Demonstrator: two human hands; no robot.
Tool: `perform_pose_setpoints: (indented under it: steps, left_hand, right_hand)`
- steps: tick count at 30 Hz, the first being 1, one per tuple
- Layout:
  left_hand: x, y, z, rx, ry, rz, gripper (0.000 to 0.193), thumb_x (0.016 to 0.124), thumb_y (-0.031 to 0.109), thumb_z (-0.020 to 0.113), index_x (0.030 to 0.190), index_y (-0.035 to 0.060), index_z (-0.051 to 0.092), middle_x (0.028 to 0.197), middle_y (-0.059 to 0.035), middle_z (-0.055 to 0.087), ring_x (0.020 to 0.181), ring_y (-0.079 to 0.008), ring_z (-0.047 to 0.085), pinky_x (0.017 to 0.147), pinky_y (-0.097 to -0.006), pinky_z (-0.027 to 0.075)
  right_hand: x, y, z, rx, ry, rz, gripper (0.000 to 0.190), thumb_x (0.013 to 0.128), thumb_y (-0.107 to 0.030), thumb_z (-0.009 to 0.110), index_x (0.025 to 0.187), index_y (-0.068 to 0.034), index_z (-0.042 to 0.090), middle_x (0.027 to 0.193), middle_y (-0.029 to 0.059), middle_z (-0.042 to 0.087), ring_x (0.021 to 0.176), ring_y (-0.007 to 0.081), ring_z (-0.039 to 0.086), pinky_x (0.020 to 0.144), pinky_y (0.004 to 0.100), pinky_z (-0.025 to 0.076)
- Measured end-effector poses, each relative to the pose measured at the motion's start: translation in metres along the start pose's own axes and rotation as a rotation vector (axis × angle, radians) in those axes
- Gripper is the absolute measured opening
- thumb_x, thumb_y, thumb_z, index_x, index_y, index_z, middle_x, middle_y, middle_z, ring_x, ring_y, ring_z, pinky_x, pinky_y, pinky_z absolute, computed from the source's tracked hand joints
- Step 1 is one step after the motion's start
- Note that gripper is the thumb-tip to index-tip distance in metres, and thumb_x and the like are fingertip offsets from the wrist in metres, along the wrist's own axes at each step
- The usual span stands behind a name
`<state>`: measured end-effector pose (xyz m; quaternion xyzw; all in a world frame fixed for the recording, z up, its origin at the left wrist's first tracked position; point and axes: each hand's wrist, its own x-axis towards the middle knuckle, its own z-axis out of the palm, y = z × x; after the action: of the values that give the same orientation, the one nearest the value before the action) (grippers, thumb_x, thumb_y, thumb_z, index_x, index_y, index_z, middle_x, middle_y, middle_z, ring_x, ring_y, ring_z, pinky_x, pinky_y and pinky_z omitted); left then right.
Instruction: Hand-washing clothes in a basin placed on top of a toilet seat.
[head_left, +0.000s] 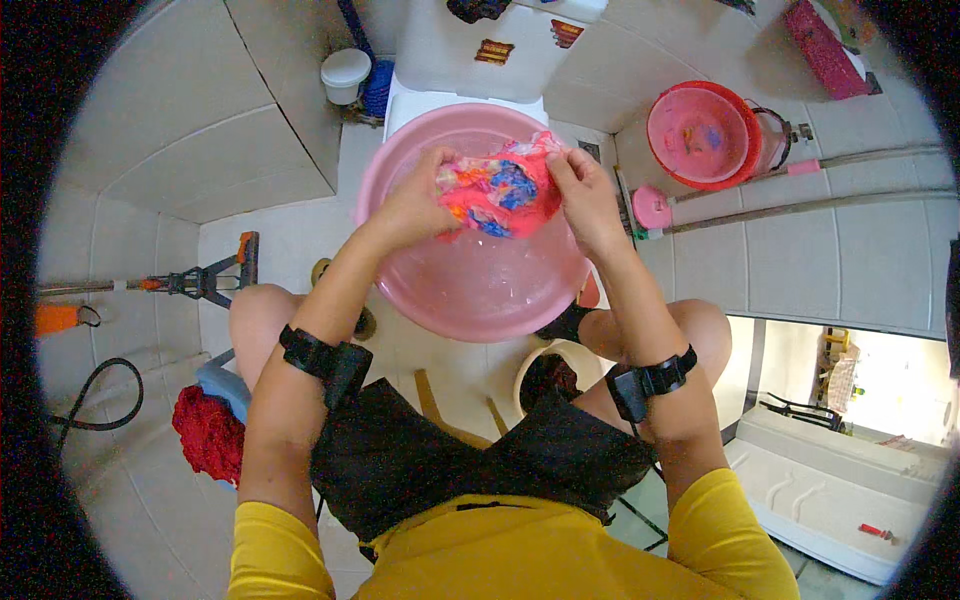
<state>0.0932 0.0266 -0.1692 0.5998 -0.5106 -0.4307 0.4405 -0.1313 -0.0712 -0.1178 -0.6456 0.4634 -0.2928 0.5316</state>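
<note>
Both of my hands grip a bunched coral-pink cloth (541, 196) with blue, orange and white patches. It is held above a large pink plastic basin (480, 319) with what looks like water inside. My left hand (420, 199) clasps the cloth's left end, fingers partly hidden behind it. With thumb and fingers, my right hand (589, 191) pinches the upper right part. The basin stands between my feet, its far rim close to a white box-like container (465, 64).
A cream bucket (592, 365) with dark cloth stands by my right leg. Red cloth (206, 435) hangs over a blue container (225, 382) at left. A mop (202, 281) leans at the left wall. Red and pink basins (697, 135) hang at right. A white lidded tub (346, 75) sits far left.
</note>
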Motion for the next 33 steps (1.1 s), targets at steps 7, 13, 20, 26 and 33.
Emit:
perform_pose_setpoints:
  steps: [7, 13, 20, 26, 33]
  left_hand:
    - [-0.001, -0.004, -0.004, 0.396, -0.1, 0.445, 0.087, 0.061, 0.025, 0.094, 0.134, 0.004, 0.052, 0.121, -0.0145, 0.064, 0.105, -0.021, 0.065, 0.088, -0.0366, 0.054]
    - [0.012, -0.013, 0.003, -0.186, -0.178, -0.131, 0.045, 0.085, 0.031, 0.082, 0.115, 0.008, 0.057, 0.106, -0.0067, 0.067, 0.099, -0.0207, 0.065, 0.089, -0.035, 0.052]
    - [0.014, -0.003, 0.003, -0.071, 0.254, 0.062, 0.027, 0.095, 0.026, 0.07, 0.106, 0.0063, 0.055, 0.095, -0.005, 0.063, 0.089, -0.0151, 0.059, 0.081, -0.0318, 0.05]
    - [0.019, -0.016, 0.003, 0.164, 0.345, 0.074, 0.034, 0.095, 0.023, 0.067, 0.119, 0.0021, 0.056, 0.104, -0.0111, 0.063, 0.098, -0.0234, 0.06, 0.091, -0.0381, 0.048]
    - [0.005, 0.026, 0.019, 0.145, 0.05, 0.179, 0.061, 0.085, 0.026, 0.079, 0.135, 0.002, 0.053, 0.128, -0.0124, 0.061, 0.119, -0.0272, 0.06, 0.099, -0.0405, 0.05]
  right_hand:
    - [0.004, -0.002, 0.002, 0.006, -0.024, -0.064, 0.023, 0.105, -0.025, 0.06, 0.109, -0.004, 0.069, 0.094, -0.0011, 0.068, 0.081, 0.0055, 0.061, 0.073, 0.0227, 0.052]
    - [-0.002, -0.017, 0.007, 0.006, -0.176, 0.18, 0.022, 0.1, -0.023, 0.068, 0.108, -0.003, 0.071, 0.097, 0.0009, 0.07, 0.084, 0.0069, 0.064, 0.075, 0.0247, 0.054]
    - [-0.003, -0.016, -0.026, -0.663, -0.361, -0.051, 0.031, 0.09, -0.02, 0.077, 0.112, 0.0, 0.07, 0.095, 0.0024, 0.07, 0.083, 0.0084, 0.063, 0.079, 0.0273, 0.053]
    - [-0.003, -0.016, -0.028, -0.521, -0.397, 0.092, 0.048, 0.084, -0.04, 0.079, 0.114, -0.004, 0.071, 0.111, 0.0133, 0.074, 0.094, 0.0207, 0.07, 0.083, 0.0363, 0.055]
    - [-0.007, -0.043, -0.016, 0.107, -0.349, 0.048, 0.036, 0.098, -0.035, 0.066, 0.116, -0.003, 0.067, 0.103, 0.0044, 0.072, 0.085, 0.0129, 0.066, 0.074, 0.0293, 0.056]
